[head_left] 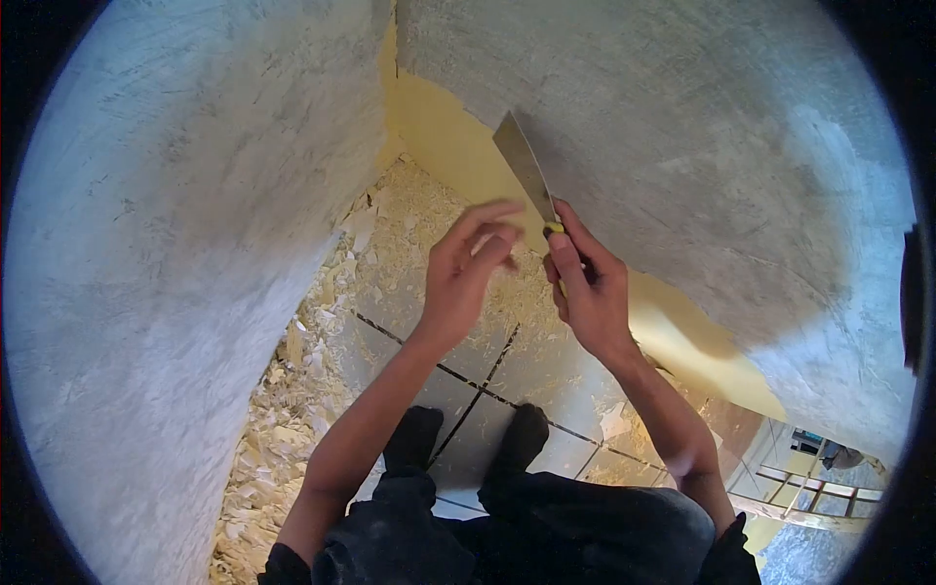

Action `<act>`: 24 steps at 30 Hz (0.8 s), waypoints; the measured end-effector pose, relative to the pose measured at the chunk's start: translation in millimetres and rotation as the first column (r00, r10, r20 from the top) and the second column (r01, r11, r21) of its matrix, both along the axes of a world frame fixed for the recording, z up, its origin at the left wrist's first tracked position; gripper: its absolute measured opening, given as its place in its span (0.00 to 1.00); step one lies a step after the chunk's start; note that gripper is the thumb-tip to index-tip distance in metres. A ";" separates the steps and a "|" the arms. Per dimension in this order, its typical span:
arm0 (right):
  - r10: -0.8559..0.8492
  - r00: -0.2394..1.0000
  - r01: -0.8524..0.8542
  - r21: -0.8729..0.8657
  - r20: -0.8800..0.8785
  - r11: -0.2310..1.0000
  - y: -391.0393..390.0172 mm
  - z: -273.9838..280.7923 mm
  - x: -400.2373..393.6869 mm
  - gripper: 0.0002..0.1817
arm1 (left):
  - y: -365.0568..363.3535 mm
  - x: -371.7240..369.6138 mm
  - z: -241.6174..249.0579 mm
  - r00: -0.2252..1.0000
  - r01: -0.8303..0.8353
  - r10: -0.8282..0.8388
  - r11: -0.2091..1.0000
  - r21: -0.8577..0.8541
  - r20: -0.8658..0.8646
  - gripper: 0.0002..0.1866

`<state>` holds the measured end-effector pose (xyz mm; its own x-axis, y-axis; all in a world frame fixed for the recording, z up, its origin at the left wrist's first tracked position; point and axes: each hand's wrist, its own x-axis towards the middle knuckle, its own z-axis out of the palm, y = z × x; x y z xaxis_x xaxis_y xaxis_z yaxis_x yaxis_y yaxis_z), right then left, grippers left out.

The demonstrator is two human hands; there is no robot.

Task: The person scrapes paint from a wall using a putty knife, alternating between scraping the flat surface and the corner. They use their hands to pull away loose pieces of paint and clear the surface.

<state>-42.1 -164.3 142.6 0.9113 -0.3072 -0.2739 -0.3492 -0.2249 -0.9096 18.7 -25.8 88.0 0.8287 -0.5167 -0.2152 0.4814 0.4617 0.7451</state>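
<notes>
My right hand is wrapped round the yellow-and-black handle of a scraper. Its wide metal blade points up and to the left, in front of the wall. Just left of the scraper is my left hand, its fingers half bent and apart, slightly smeared by motion. I see nothing in that hand, and it looks clear of the blade. Behind the blade, a yellow painted strip runs along the foot of the right wall, under a bare grey scraped surface.
Another scraped grey wall stands on the left and meets the right wall in a corner. Pale paint flakes are heaped along its base. My feet stand on floor tiles with dark joints. A wooden ladder-like frame lies at lower right.
</notes>
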 end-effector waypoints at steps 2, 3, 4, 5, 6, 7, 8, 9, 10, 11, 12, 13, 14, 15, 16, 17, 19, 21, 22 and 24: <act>0.001 0.997 -0.002 0.016 0.072 1.000 6.9 -3.5 6.2 0.23 | -7.9 -1.9 4.1 0.857 -0.230 0.142 0.965 0.121 0.495 0.23; 0.001 0.997 -0.002 0.020 0.071 1.000 10.2 -3.7 5.4 0.23 | -6.8 -2.5 3.3 0.857 -0.231 0.141 0.965 0.125 0.495 0.23; -0.021 0.997 0.020 0.014 0.075 1.000 13.6 -2.6 3.1 0.23 | -5.6 -2.9 3.1 0.809 -0.214 0.071 0.960 0.179 0.583 0.25; -0.043 0.996 0.043 0.006 0.078 0.999 15.9 -1.0 1.9 0.22 | -4.6 -2.7 3.1 0.751 -0.203 -0.001 0.951 0.233 0.660 0.28; -0.043 0.996 0.042 0.008 0.080 0.999 15.9 1.4 2.2 0.22 | -4.1 -1.2 2.9 0.750 -0.204 -0.002 0.950 0.235 0.661 0.28; -0.051 0.998 0.050 0.027 0.045 0.998 14.7 4.2 2.7 0.22 | -3.9 0.6 2.5 0.759 -0.165 -0.020 0.961 0.223 0.650 0.28; -0.057 0.998 0.057 0.046 0.006 0.997 14.3 5.2 2.6 0.22 | -3.4 1.2 1.8 0.770 -0.127 -0.038 0.969 0.211 0.637 0.28; -0.053 0.999 0.053 0.046 0.003 0.998 13.6 3.6 6.8 0.22 | -5.1 1.8 2.3 0.772 -0.130 -0.035 0.969 0.212 0.634 0.28; -0.027 0.999 0.027 0.020 0.028 0.999 11.8 0.6 14.9 0.22 | -9.1 3.0 4.0 0.827 -0.133 0.029 0.981 0.145 0.561 0.29; -0.001 0.999 0.002 -0.005 0.053 1.000 11.8 -2.5 19.9 0.22 | -11.6 3.8 5.3 0.873 -0.142 0.088 0.987 0.078 0.480 0.29; 0.002 0.999 -0.002 0.000 0.052 1.000 13.7 -8.7 20.4 0.22 | -12.3 4.4 6.1 0.873 -0.145 0.088 0.986 0.083 0.479 0.29; 0.027 0.992 -0.018 -0.067 0.124 0.998 15.6 -17.2 20.9 0.22 | -12.8 6.0 7.3 0.860 -0.175 0.132 0.984 0.041 0.493 0.30; 0.056 0.979 -0.030 -0.135 0.197 0.990 17.4 -21.3 22.8 0.22 | -11.9 8.5 8.5 0.843 -0.204 0.177 0.979 -0.003 0.508 0.31; 0.060 0.978 -0.033 -0.133 0.202 0.991 21.2 -16.8 20.1 0.22 | -8.7 8.4 9.7 0.839 -0.207 0.179 0.978 -0.002 0.513 0.31; 0.020 0.980 -0.001 -0.094 0.199 0.996 26.2 -8.5 13.1 0.22 | -4.9 6.1 10.6 0.838 -0.179 0.146 0.984 0.012 0.525 0.31; -0.017 0.981 0.029 -0.056 0.192 0.998 28.9 -2.9 10.0 0.22 | -1.9 5.0 10.8 0.837 -0.153 0.116 0.988 0.026 0.534 0.31; -0.008 0.988 0.019 -0.069 0.154 0.997 21.4 0.7 16.5 0.22 | -4.3 12.1 16.6 0.850 -0.126 0.101 0.992 0.013 0.517 0.31; -0.009 0.993 0.014 -0.044 0.121 0.999 17.6 -1.1 25.5 0.22 | -6.9 13.6 18.0 0.862 -0.091 0.078 0.996 0.002 0.500 0.30; 0.000 0.993 0.006 -0.045 0.122 0.999 21.1 -1.2 25.8 0.22 | -7.9 14.0 17.7 0.865 -0.117 0.105 0.993 -0.006 0.490 0.30; -0.022 0.978 0.031 -0.041 0.208 0.999 28.7 -0.1 24.2 0.22 | -7.1 13.5 15.9 0.866 -0.139 0.129 0.990 -0.015 0.483 0.31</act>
